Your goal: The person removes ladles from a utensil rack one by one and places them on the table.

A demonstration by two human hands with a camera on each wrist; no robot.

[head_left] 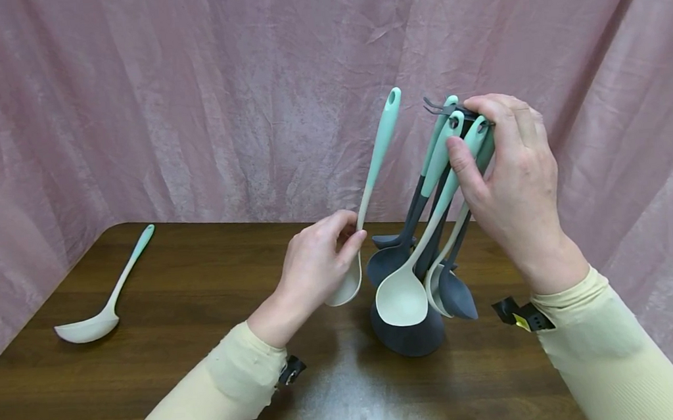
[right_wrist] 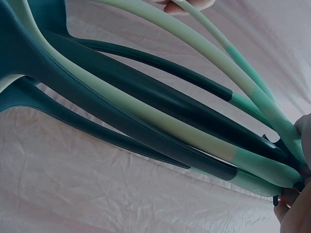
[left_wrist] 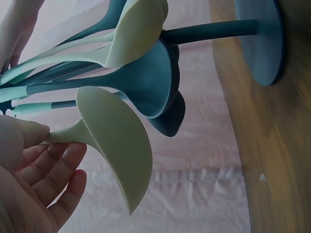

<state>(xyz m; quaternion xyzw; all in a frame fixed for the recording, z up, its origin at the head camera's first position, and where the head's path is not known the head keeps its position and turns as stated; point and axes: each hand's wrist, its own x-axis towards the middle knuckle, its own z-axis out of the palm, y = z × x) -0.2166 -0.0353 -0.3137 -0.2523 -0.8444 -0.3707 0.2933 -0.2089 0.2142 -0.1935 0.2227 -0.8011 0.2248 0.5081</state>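
My left hand pinches the pale stem of a ladle between thumb and fingers, just above its bowl. The ladle stands upright, its mint handle end pointing up, apart from the rack; in the left wrist view its cream bowl faces the hanging utensils. My right hand grips the top of a dark grey utensil stand, fingers over the hook ring and thumb by the handles. From the hooks hang a cream ladle, a dark grey ladle and several other mint-handled utensils, partly hidden behind one another.
Another cream ladle with a mint handle lies on the left of the brown wooden table. A pink curtain hangs close behind the table's far edge.
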